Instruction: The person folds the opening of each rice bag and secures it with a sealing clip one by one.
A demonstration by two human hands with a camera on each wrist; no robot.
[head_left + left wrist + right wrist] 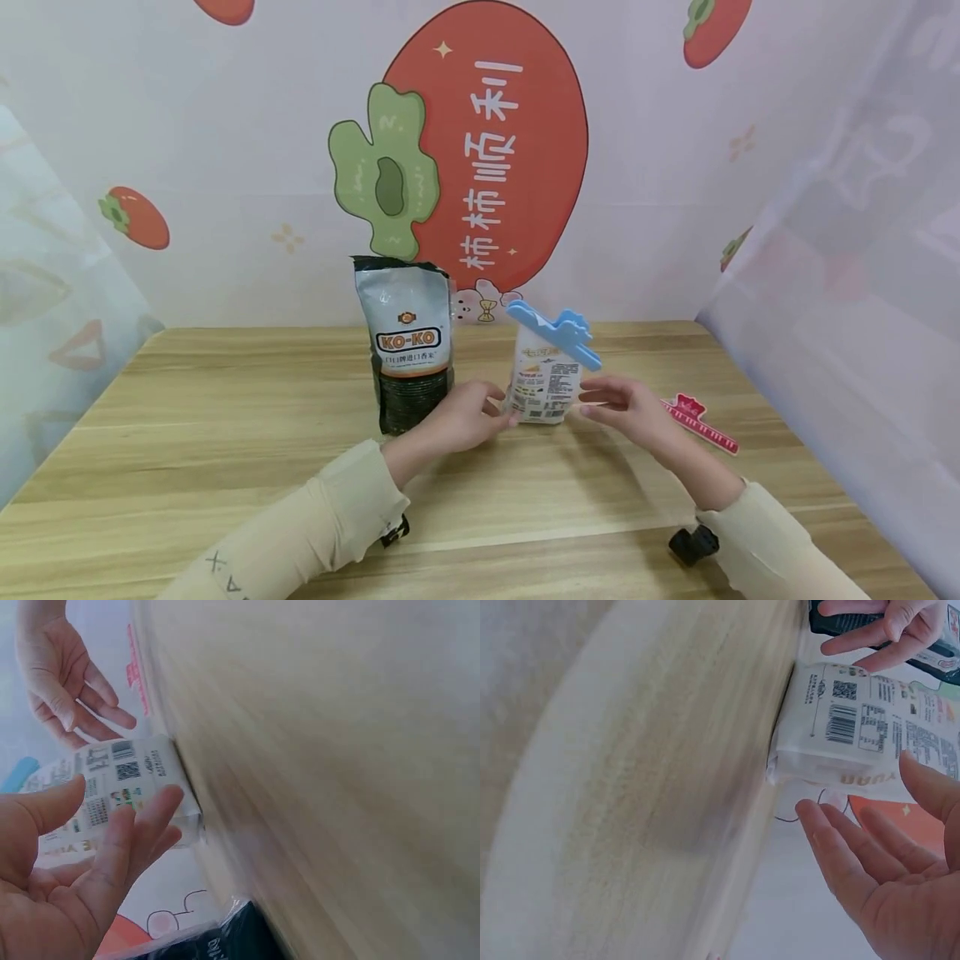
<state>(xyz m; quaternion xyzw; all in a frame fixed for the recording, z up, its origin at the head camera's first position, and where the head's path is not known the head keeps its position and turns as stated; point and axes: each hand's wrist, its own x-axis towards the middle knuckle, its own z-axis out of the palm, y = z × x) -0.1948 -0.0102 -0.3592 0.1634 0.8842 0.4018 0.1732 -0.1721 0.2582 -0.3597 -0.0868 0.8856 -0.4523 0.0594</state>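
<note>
A small white printed bag (546, 379) stands upright on the table, with a blue bag clip (555, 333) slanting across its top. On its left side is my left hand (467, 417), thumb and fingers spread and fingertips right at the bag's lower edge. My right hand (628, 412) is on the opposite side, its fingers loosely extended and a small gap from the bag in the right wrist view. Neither hand grips the bag. The barcode and QR code side of the bag (847, 712) faces me.
Left of the white bag stands a taller black and silver KO-KO rice bag (408, 333), close behind my left hand. A red bag clip with a piano-key pattern (701, 425) lies to the right, beyond my right hand. Printed cloth walls (247, 167) border the wooden table (225, 400).
</note>
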